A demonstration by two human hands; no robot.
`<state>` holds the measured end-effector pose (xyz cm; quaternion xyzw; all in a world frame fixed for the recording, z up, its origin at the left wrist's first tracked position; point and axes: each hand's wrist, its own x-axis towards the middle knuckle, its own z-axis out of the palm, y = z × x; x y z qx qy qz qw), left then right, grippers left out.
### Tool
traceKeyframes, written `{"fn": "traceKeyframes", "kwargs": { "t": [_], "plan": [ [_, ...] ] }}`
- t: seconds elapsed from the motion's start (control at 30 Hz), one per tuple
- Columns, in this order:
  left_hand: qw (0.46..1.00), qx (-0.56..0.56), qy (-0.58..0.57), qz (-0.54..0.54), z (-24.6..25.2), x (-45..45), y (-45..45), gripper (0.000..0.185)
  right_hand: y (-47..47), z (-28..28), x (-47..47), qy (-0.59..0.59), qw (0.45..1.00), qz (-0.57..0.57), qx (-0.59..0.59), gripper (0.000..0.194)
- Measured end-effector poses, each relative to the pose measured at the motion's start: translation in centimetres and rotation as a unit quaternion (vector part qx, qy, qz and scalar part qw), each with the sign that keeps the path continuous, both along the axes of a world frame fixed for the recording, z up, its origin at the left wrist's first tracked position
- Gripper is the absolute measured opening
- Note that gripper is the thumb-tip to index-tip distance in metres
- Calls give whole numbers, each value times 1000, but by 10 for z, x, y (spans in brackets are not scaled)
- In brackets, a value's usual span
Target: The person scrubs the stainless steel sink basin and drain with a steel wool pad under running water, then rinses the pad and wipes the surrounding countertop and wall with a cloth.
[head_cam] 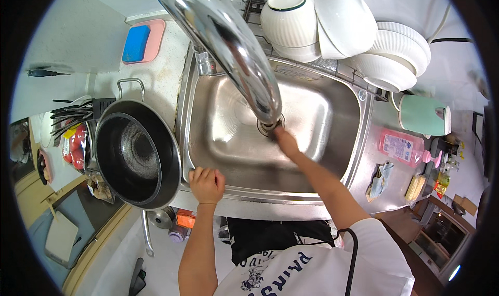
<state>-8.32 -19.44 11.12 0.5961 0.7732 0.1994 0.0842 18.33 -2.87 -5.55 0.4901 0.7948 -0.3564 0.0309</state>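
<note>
My right hand (286, 140) reaches down into the stainless steel sink (249, 179), its fingers at the metal drain (269, 127); the motion blurs them, and whether they hold something is not clear. Above the drain arches the chrome faucet (234, 50), which partly covers it. My left hand (206, 185) rests with curled fingers on the sink's front left rim. Left of that hand lies a black frying pan (136, 155) stacked inside a larger dark pan (169, 155) on the counter.
White bowls (290, 26) and plates (405, 50) stand on a rack behind the sink. A blue sponge (135, 43) lies on a pink tray at the back left. On the right are a green kettle (423, 113), a pink soap bottle (401, 145) and a cloth (380, 181).
</note>
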Motion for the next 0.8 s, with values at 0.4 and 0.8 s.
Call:
{"fn": "traceKeyframes", "kwargs": {
  "t": [0.4,0.8],
  "plan": [
    [999,-16,29,-24,-3,24,28,23,24,15,90,-154,978,127,65,34],
    [998,-28,25,-48,-4,46,47,26,55,-2,81,-65,997,30,-3,30]
  ]
}}
